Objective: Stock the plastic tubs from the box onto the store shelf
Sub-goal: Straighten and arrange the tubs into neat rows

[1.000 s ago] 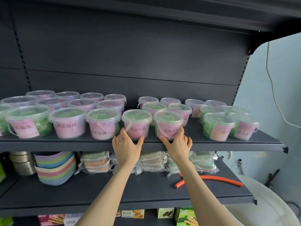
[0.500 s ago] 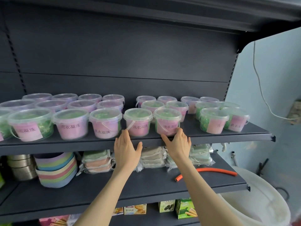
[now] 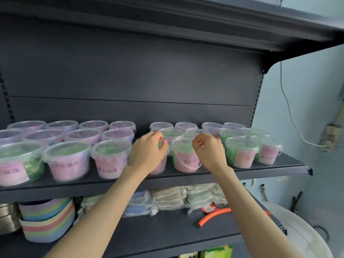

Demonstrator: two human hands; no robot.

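Several clear plastic tubs (image 3: 68,161) with pink labels and green or pink contents stand in rows on the dark store shelf (image 3: 260,174). My left hand (image 3: 149,153) reaches over a front-row tub (image 3: 161,165), its fingers curled round the lid's rim, and hides most of it. My right hand (image 3: 208,150) is at the right rim of the neighbouring tub (image 3: 186,161), fingers curled and pinching the lid's edge. More tubs (image 3: 242,153) stand to the right. No box is in view.
The shelf below holds stacked coloured bowls (image 3: 46,220), metal bowls (image 3: 7,216), wrapped packs (image 3: 171,198) and an orange hose (image 3: 214,216). A white bin (image 3: 301,229) stands at the lower right. An upper shelf (image 3: 186,25) overhangs, and a cable (image 3: 290,116) hangs on the wall.
Both hands have risen from the front of the two middle tubs to their lids, and the fingers have curled. The view has moved closer and to the left.
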